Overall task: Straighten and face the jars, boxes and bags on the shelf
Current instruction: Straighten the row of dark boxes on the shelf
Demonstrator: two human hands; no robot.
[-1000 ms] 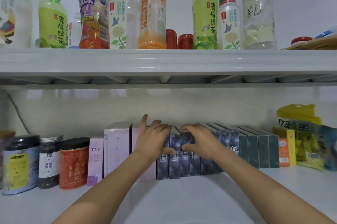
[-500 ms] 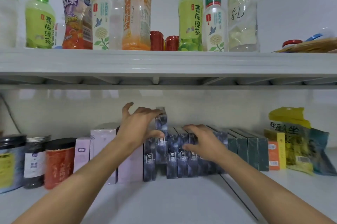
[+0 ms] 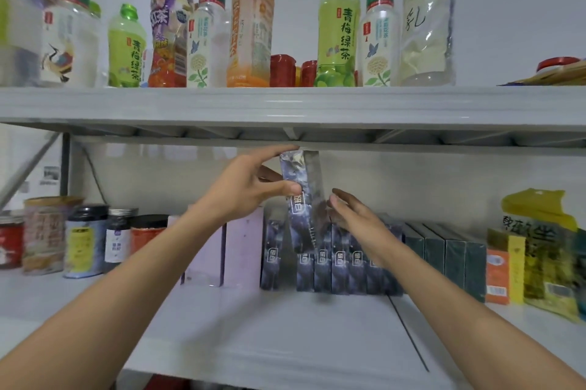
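Note:
My left hand (image 3: 250,186) grips a dark blue box (image 3: 302,199) and holds it lifted and tilted above the row of matching dark blue boxes (image 3: 339,266) on the lower shelf (image 3: 285,326). Its top nearly reaches the underside of the upper shelf. My right hand (image 3: 355,218) hovers with relaxed fingers just right of the lifted box, over the row; contact with it is unclear. Pale purple boxes (image 3: 241,250) stand left of the row, dark green boxes (image 3: 450,259) to the right. Several jars (image 3: 85,240) stand at the far left.
Orange and yellow packets (image 3: 504,269) and a yellow-green bag (image 3: 545,250) stand at the right end. The upper shelf (image 3: 285,104) carries several drink bottles (image 3: 339,31) and red cans (image 3: 282,71). Bare shelf surface lies in front of the boxes.
My left hand has pulled one dark blue box up out of the row and lifted it higher. My right hand has come off the row and moved toward the lifted box.

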